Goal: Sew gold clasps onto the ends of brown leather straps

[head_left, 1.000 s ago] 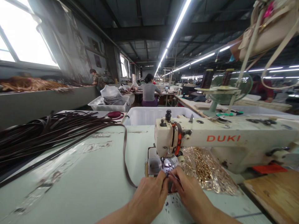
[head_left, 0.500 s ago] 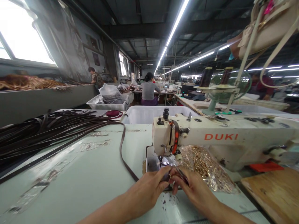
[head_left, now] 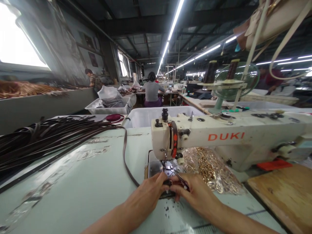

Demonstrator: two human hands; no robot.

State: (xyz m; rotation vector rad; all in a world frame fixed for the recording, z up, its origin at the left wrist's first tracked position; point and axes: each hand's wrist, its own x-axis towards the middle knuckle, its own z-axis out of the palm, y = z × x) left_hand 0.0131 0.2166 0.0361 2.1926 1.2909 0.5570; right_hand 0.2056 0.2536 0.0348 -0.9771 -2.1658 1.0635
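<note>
A long dark strap [head_left: 126,152] curves down the left side of the sewing machine [head_left: 195,136] and runs into my left hand [head_left: 147,193]. That hand is closed, pinching the strap's end just in front of the needle area. Opposite it, my right hand [head_left: 195,190] is also closed, its fingertips meeting the left ones at the strap end. A slim metal tool [head_left: 181,180], seemingly small scissors, lies in the right hand's grip. My fingers hide most of the strap end. Both hands are over the front of the metal needle plate [head_left: 154,162].
A plastic bag of gold-coloured metal fittings [head_left: 207,165] lies under the machine arm. Many dark straps [head_left: 48,139] are heaped at left. Behind stands a white bin [head_left: 138,117]; a wooden board [head_left: 282,191] is at right. Another person [head_left: 152,91] sits farther back.
The view has shifted, so the machine sits slightly further left and higher. My fingertips have drawn closer together over the strap end, and the metal tool now shows more plainly.
</note>
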